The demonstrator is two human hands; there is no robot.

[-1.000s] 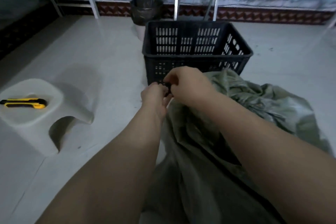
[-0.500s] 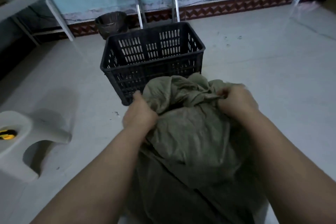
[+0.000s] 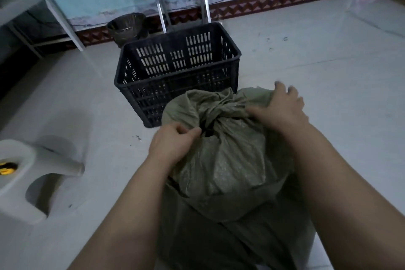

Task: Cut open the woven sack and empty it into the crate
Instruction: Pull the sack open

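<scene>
Both hands have shifted on the sack [image 3: 221, 160]: left hand [image 3: 173, 144] now pinches cloth at the tied neck, while right hand [image 3: 282, 107] lies spread over the top, pressing rather than gripping. Still tied, the sack stands on the floor just before the crate [image 3: 153, 98]. It looks heavy, soft and slumping, so I judge the bunched neck the surest hold. Knife [image 3: 7, 167] lies on the stool [image 3: 43, 160].

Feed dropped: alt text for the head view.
Left hand pinches the gathered neck of a green woven sack, right hand pressing its top, in front of a black slotted crate. A yellow utility knife lies on the white stool.
</scene>
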